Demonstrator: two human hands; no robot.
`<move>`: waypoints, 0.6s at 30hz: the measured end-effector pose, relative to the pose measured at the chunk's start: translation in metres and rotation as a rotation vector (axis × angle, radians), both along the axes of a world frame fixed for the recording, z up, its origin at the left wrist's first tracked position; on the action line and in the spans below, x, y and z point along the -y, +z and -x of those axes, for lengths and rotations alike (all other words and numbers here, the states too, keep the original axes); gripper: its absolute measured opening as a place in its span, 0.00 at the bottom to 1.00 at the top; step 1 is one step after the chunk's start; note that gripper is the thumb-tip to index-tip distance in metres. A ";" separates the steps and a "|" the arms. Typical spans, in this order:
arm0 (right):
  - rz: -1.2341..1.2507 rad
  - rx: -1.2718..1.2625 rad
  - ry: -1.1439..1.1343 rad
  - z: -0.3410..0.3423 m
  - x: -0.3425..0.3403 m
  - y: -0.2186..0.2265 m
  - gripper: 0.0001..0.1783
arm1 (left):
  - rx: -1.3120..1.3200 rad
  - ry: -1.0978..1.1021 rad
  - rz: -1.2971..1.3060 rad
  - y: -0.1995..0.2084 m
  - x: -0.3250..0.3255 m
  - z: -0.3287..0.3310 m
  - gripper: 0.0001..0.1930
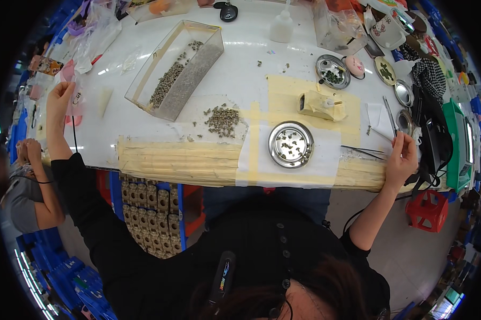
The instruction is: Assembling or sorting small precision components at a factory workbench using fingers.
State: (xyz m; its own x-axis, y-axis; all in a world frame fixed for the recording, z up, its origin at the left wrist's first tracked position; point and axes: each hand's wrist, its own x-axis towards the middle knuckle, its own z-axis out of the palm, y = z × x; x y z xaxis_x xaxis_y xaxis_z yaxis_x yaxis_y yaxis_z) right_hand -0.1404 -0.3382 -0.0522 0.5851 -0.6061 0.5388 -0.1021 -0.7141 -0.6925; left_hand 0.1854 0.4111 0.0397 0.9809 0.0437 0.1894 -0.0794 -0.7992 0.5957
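Observation:
My left hand (61, 102) is at the table's left side, fingers pinched at the edge of a pink, partly see-through item (76, 99) with a dark cord hanging below it. What exactly that item is, I cannot make out. On the right, my right hand (402, 160) has its fingers closed at the near end of slim metal tweezers (390, 114), which point away from me. A second, dark pair of tweezers (362, 152) lies just left of that hand. Between my hands, a round steel dish (272, 145) holds small metal-coloured parts.
A clear tray (195, 80) of small parts stands tilted behind a loose pile of parts (223, 120). A yellow-taped block (322, 106) sits behind the dish. Farther back are a white squeeze bottle (281, 26) and another steel dish (347, 80). Another person's arm (46, 200) is at far left.

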 end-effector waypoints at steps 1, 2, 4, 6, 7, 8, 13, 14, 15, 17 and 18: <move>0.003 -0.004 -0.001 0.000 0.000 0.000 0.08 | 0.005 0.016 -0.020 -0.002 0.001 0.000 0.12; 0.006 -0.008 -0.001 0.001 0.000 0.001 0.08 | 0.010 0.033 -0.040 -0.003 0.002 -0.001 0.12; 0.007 -0.008 0.005 0.001 0.000 0.001 0.08 | 0.024 0.024 -0.084 -0.005 0.002 -0.002 0.12; 0.008 -0.008 0.009 0.000 0.000 0.001 0.08 | 0.042 -0.001 -0.105 -0.008 -0.001 -0.003 0.12; 0.006 -0.006 0.010 0.000 0.000 0.000 0.08 | 0.056 -0.022 -0.106 -0.008 0.000 -0.003 0.12; 0.005 -0.004 0.010 0.000 0.000 0.000 0.08 | 0.069 -0.043 -0.108 -0.007 0.001 -0.003 0.11; 0.033 -0.028 0.005 0.002 0.000 0.002 0.08 | 0.059 -0.085 -0.056 -0.008 0.023 0.004 0.10; 0.039 -0.036 0.004 0.002 0.000 0.003 0.08 | 0.057 -0.090 -0.053 -0.007 0.026 0.004 0.10; 0.030 -0.028 0.011 0.001 0.000 0.003 0.08 | 0.044 -0.069 -0.108 -0.004 0.029 0.005 0.10; 0.026 -0.043 -0.002 0.000 -0.002 0.004 0.08 | 0.016 -0.022 -0.222 0.000 0.031 0.004 0.11; 0.024 -0.051 -0.008 0.000 -0.002 0.004 0.08 | 0.051 -0.039 -0.240 -0.003 0.030 0.001 0.11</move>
State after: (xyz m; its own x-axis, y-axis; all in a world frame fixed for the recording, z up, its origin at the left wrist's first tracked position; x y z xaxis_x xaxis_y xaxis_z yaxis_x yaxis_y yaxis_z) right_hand -0.1408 -0.3365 -0.0479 0.6073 -0.5982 0.5228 -0.1430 -0.7296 -0.6687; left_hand 0.1844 0.3813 0.0364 0.9698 -0.0466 0.2394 -0.1385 -0.9132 0.3832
